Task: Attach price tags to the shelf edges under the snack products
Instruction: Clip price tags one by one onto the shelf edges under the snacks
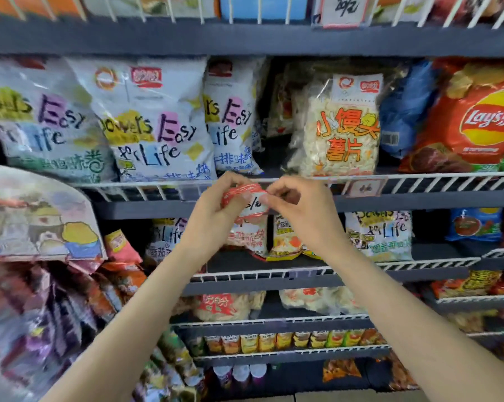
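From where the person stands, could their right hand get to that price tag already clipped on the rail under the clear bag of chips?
Probably yes. The right hand is level with that rail, and the clipped tag hangs just to its right with nothing between them. But it is pinching the red-and-white tag together with the left hand.

Both arms reach forward; left hand (216, 207) and right hand (298, 208) meet (fingers curled, pinching).

Two hands (216, 204) (300, 204) hold one price tag (252, 203) between them. Two more tags hang on the shelf rails (345, 10) (365, 187). Three white "Easy Life" bags (152, 123) stand along the middle shelf's left end.
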Tool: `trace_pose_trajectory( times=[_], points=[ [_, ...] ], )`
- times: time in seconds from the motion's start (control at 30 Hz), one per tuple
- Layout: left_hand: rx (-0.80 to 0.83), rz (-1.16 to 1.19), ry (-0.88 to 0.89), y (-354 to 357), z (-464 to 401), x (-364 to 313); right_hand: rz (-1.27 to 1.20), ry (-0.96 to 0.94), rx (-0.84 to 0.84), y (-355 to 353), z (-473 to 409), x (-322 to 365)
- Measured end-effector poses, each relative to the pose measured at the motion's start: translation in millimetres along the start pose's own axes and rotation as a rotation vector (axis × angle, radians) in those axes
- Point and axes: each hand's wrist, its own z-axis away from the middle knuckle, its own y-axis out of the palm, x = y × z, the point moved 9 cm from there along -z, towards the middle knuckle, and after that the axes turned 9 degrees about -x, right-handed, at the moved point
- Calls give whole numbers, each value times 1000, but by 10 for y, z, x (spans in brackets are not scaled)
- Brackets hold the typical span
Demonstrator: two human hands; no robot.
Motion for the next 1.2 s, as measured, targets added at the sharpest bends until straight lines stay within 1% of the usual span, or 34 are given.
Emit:
trace_pose_trajectory(
  times=[0.07,0.17,0.3,0.37,0.5,0.6,0.7,0.97,1.07,1.2],
  points=[
    [12,25,-14,-213,-1,109,19,-7,-18,202,22,95],
    [37,8,30,-449,9,173,62,-27,-61,410,20,189],
    [89,55,64,-611,57,215,152,-61,-110,556,21,247],
    [49,32,81,-711,39,282,184,-60,-151,548,23,272],
    [-151,-193,167,-934,28,370,103,-6,-200,501,27,292],
    [-212,-260,145,-983,54,470,33,29,-206,512,28,295],
    [-249,-251,108,-996,72,524,16,25,-214,538,24,314],
    [-128,-253,88,-839,144,599,81,-3,-246,577,1,322],
    [-117,-242,117,-838,165,611,125,-63,-280,560,4,369],
    [-133,-187,135,-902,195,622,90,-121,-331,535,8,423]
  ],
)
